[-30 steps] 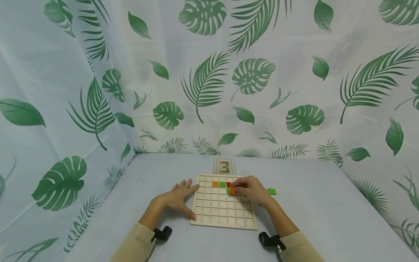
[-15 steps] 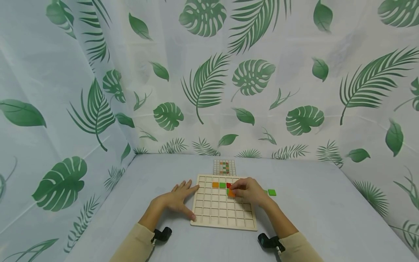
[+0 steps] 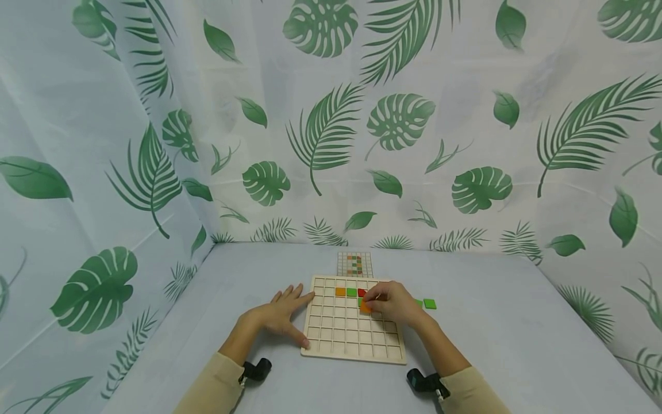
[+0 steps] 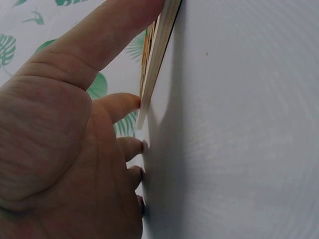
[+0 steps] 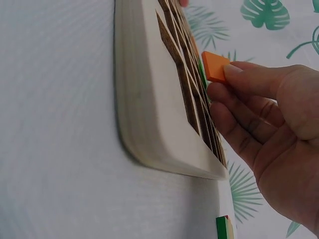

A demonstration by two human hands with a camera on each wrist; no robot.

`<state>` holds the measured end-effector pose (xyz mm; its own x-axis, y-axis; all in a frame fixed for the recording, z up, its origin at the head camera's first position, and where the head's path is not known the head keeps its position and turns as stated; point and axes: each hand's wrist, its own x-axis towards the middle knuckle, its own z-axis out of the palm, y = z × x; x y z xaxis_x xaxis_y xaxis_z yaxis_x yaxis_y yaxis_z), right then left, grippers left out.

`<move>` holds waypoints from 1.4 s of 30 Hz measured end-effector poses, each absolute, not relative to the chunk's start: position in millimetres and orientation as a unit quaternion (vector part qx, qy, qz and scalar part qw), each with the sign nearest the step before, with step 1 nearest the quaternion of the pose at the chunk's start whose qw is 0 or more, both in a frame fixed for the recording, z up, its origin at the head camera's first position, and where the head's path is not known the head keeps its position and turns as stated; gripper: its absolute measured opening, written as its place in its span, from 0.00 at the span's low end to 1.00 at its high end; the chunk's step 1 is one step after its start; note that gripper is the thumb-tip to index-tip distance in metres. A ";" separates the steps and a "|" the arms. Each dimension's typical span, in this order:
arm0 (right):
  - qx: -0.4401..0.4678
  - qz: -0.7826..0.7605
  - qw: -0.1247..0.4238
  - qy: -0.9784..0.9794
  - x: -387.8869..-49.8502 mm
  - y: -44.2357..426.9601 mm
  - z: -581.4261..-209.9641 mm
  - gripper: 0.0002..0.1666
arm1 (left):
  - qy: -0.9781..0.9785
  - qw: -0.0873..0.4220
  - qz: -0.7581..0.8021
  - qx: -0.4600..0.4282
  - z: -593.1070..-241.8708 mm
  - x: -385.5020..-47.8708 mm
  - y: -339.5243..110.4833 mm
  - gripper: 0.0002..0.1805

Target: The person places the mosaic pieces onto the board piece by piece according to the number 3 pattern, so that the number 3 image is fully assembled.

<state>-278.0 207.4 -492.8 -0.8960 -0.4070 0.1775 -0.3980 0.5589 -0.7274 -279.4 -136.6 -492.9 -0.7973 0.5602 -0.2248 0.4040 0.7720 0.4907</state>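
Your right hand (image 3: 394, 303) pinches an orange square tile (image 5: 215, 66) between thumb and fingers over the wooden grid board (image 3: 351, 338). Your left hand (image 3: 279, 313), fingers spread, touches the board's left edge. In the board sits a row of orange, green and red tiles (image 3: 351, 292); beyond it lies a pattern card (image 3: 343, 264).

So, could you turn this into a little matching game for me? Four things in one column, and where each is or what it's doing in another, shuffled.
Things:
1. left hand
2. right hand
3. gridded card
4. red tile

Places and states:
A. beyond the far edge of the wooden board
B. on the wooden board, beside a green tile
C. touching the wooden board's edge
D. pinching an orange tile

Pairs: 1-C, 2-D, 3-A, 4-B
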 end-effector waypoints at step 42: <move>-0.268 -0.364 0.027 0.892 -274.7 202.7 -493.1 0.09 | 0.923 0.183 0.210 0.264 -493.8 -279.3 -136.6 0.70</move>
<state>-274.7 202.7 -493.1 -0.8553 -0.4968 0.1469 -0.4576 0.5914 -0.6639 -279.3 -136.6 -493.8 -0.7933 0.5650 -0.2269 0.4116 0.7723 0.4839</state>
